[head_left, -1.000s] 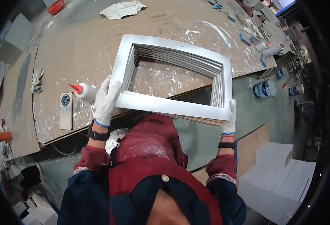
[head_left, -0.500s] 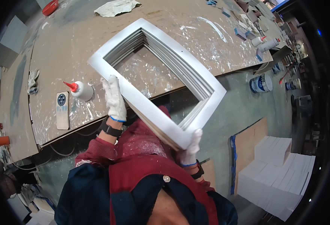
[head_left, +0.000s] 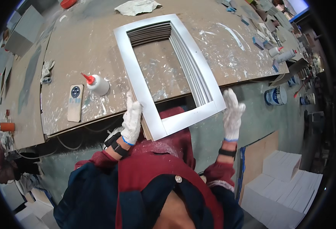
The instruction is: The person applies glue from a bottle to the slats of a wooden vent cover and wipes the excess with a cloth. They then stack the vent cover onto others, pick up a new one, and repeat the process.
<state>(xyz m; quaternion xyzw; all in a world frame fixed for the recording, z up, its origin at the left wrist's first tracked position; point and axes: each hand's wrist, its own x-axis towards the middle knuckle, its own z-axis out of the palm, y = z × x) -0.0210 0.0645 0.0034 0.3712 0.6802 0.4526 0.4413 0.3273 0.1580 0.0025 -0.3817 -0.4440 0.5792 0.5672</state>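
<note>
The white stepped frame (head_left: pixel 168 72) lies on the workbench (head_left: pixel 232 57), its near end overhanging the bench edge at 6 o'clock. The gloved left hand (head_left: pixel 131 120) clasps its lower-left edge; the gloved right hand (head_left: pixel 232 114) is open, holding nothing, just right of the corner. Best steadied at both sides. A red-nozzled glue bottle (head_left: pixel 97 84) lies at 9 o'clock, contents unseen

Glue bottle (head_left: pixel 97 84) and phone (head_left: pixel 75 103) being seen on paint-spattered workbench (head_left: pixel 68 45), crumpled rag (head_left: pixel 137 6) lying at far edge, paint can (head_left: pixel 275 95) standing on floor
</note>
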